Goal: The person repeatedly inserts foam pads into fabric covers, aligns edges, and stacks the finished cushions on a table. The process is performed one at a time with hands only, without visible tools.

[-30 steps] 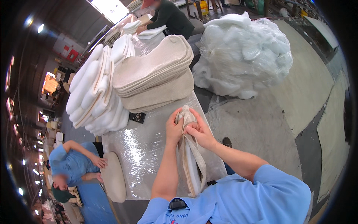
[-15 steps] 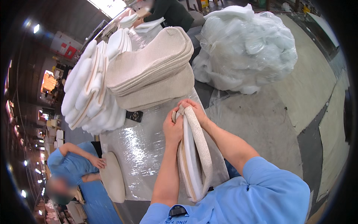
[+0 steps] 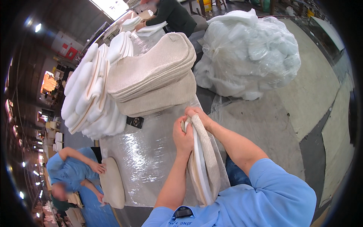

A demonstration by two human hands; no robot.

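A long beige fabric cushion cover (image 3: 208,151) stands on edge in front of me, its near end close to my body. White padding (image 3: 200,166) shows in its long opening, beside a tan strip that looks like a zipper edge. My left hand (image 3: 183,134) is closed on the cover's far end from the left side. On the right, my right hand (image 3: 199,116) grips the same end, with its fingers folded over the fabric. The two hands nearly touch. What lies under the fingers is hidden.
Beyond my hands lie stacked beige covers (image 3: 151,72) and folded white padding (image 3: 85,90) on the plastic-covered table (image 3: 147,162). A small dark object (image 3: 135,122) lies nearby. A bagged white bundle (image 3: 251,53) stands at right. Co-workers (image 3: 77,162) (image 3: 174,17) handle pieces.
My hands and the cover's far end have shifted slightly right and nearer, and the opening looks narrower. At left, a co-worker's lower hand has moved down along another cushion.
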